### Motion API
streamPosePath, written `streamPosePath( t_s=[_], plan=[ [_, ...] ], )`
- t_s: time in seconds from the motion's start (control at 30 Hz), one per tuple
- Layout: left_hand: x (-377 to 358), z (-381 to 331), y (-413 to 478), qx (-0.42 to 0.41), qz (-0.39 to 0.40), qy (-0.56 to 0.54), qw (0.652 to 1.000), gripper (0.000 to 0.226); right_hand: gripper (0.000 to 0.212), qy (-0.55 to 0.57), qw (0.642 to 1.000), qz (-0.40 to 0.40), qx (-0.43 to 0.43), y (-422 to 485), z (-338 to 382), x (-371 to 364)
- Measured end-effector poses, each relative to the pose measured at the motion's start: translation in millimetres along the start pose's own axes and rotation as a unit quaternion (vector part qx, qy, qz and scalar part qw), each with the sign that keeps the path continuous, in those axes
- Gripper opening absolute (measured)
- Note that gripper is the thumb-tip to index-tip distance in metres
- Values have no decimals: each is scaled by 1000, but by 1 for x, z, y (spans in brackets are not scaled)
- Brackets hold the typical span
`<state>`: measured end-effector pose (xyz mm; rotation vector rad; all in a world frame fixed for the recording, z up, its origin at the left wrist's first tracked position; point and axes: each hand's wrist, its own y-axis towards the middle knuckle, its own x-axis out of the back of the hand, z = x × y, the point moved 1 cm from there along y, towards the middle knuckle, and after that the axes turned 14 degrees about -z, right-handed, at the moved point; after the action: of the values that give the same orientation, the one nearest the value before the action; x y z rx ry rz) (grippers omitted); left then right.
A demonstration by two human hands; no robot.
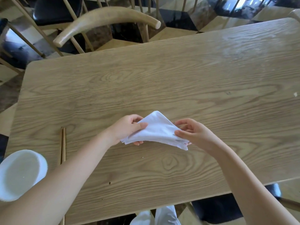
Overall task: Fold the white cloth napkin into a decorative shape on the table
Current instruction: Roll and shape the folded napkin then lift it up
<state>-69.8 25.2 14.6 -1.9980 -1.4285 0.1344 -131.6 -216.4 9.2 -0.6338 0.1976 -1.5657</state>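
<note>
The white cloth napkin [158, 129] is folded into a layered triangle with its peak pointing away from me, held just above the wooden table [178, 75]. My left hand [128, 128] grips its left corner, thumb on top and fingers curled underneath. At the right corner my right hand [190, 132] pinches the layered edges between thumb and fingers. The napkin's underside and the fingertips beneath it are hidden.
A pair of wooden chopsticks [63, 145] lies left of my left forearm. A white bowl [19, 174] sits at the near left corner. Wooden chairs [103, 20] stand beyond the far edge, and a dark seat [217, 208] is at the near right.
</note>
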Motion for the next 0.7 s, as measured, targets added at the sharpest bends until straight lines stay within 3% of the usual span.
streamPosePath(
  t_s=[0.1,0.23,0.33,0.43,0.53,0.7],
  plan=[
    [-1,11,-12,4,-37,-18,999,27,22,-74,990,-97,70,-5,-9,-7],
    [-1,26,-36,-7,-54,-88,995,37,41,-93,974,-99,182,-22,-21,-10],
    [-2,42,-50,-24,-48,-132,990,57,42,-162,947,-150,232,-26,-33,-14],
    [-6,49,-59,-108,-89,2,990,71,42,-222,914,-182,287,-28,-37,-24],
    [-12,52,-58,-193,-178,76,962,65,43,-239,899,-191,312,-29,-42,-23],
    [-13,58,-53,-217,-236,127,939,61,34,-242,895,-177,329,-25,-42,-20]
  ],
)
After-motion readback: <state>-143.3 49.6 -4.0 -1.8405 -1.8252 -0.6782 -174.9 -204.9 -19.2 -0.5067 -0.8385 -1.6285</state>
